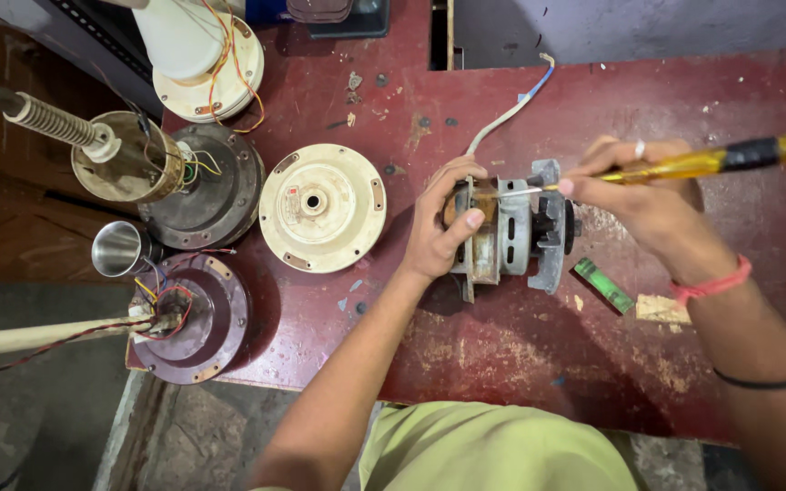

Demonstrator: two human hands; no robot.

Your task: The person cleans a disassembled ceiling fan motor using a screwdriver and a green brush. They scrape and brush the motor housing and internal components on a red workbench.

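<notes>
A grey metal electric motor (513, 235) with a rusty core lies on the dark red workbench (520, 355). My left hand (438, 227) grips its left end, thumb pressed on the rusty middle. My right hand (643, 195) holds a screwdriver (711, 162) with a yellow and black handle. Its thin metal tip (522, 191) touches the top of the motor. A white cable (511, 114) runs from the motor toward the back of the bench.
A cream round fan motor cover (322, 207) lies left of my left hand. Several ceiling fan motors (204, 186) with loose wires stand at the bench's left edge, beside a steel cup (120, 248). A green tester (604, 285) and wood scrap (662, 308) lie near my right wrist.
</notes>
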